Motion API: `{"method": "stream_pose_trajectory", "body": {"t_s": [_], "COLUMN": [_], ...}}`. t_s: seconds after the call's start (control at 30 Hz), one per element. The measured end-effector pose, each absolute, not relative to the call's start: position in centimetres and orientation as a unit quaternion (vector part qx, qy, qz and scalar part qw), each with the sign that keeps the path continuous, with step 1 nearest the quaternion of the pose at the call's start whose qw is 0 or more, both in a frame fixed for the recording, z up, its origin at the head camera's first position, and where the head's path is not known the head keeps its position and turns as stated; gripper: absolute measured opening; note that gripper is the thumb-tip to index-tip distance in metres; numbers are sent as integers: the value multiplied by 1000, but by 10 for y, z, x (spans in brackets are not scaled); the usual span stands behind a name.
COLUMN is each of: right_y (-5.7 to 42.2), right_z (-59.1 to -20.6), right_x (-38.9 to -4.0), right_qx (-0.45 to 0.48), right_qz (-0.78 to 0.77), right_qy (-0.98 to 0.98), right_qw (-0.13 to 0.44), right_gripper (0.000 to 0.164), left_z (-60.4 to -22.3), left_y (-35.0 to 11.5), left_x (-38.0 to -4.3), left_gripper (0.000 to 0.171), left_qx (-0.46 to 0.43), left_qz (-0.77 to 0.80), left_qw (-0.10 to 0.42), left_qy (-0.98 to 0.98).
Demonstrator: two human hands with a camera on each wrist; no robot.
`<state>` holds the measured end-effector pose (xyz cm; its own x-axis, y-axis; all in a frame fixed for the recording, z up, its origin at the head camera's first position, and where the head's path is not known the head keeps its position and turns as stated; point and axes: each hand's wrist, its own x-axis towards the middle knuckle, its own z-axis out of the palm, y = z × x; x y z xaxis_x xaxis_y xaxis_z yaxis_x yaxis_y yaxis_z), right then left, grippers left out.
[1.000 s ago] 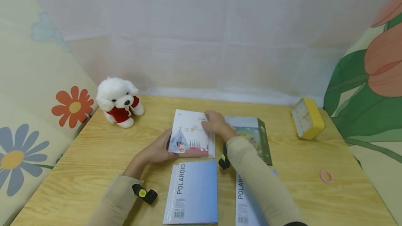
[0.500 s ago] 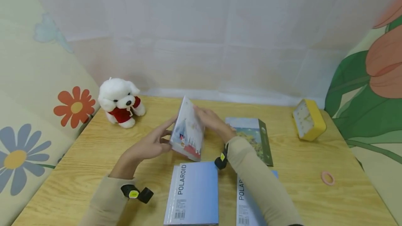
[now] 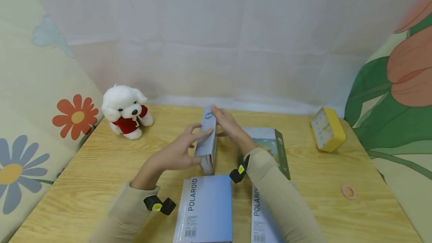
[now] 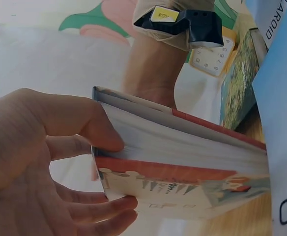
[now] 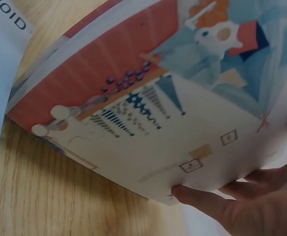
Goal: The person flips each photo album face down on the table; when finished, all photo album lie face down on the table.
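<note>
A thick photo album [image 3: 206, 145] with an illustrated cover stands on edge at mid-table, its grey spine turned up toward the head camera. My left hand [image 3: 177, 151] holds it from the left, fingers along the spine side. In the left wrist view, that hand's curled fingers [image 4: 116, 140] reach the white page block of the album [image 4: 183, 147] and its cover. On the far right side my right hand [image 3: 231, 125] grips the album's edge. The right wrist view has the thumb [image 5: 197, 199] on the tent-and-pennant cover and the other fingers partly hidden at its edge.
Blue-white POLAROID albums lie in front, a stack [image 3: 210, 209] at centre and another [image 3: 263, 216] under the right forearm. A landscape-covered album [image 3: 281, 153] lies right of the hands. Farther out are a plush dog [image 3: 125, 110], a yellow clock [image 3: 332, 130] and a pink ring [image 3: 348, 191].
The album has turned from lying with its illustrated front up to standing on edge, spine now showing. My left hand shifted from its left edge onto the spine side; my right hand stayed with it.
</note>
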<state>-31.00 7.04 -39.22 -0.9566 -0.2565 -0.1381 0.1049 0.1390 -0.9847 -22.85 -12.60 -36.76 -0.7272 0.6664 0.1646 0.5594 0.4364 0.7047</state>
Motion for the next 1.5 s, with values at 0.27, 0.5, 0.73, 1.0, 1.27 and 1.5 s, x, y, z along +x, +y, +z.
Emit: {"method": "stream_pose_trajectory", "body": {"t_s": [0.27,0.5,0.73,1.0,1.27,1.5], "right_y": [75,68,62,78,85,87], "right_z": [-393,-382,-378,-385,-407,-424], "right_x": [-309,-302,-297,-300,-302,-291], "right_qx": [-31,7,5,3,40,40], "right_qz": [-639,-586,-584,-657,-586,-424], "right_qy": [760,805,804,744,808,902], "right_qw": [114,85,109,124,44,73], "right_gripper": [62,65,68,58,66,75], "left_z": [-382,-418,-437,-437,-443,-446], "left_y": [-123,-119,-113,-115,-122,-122], "left_x": [-225,-231,-238,-241,-244,-241], "left_gripper": [88,119,103,113,100,86], "left_qx": [362,334,332,259,253,227], "left_qz": [430,472,499,467,413,335], "left_qw": [70,86,64,77,83,76], "left_qy": [824,811,798,842,871,911]}}
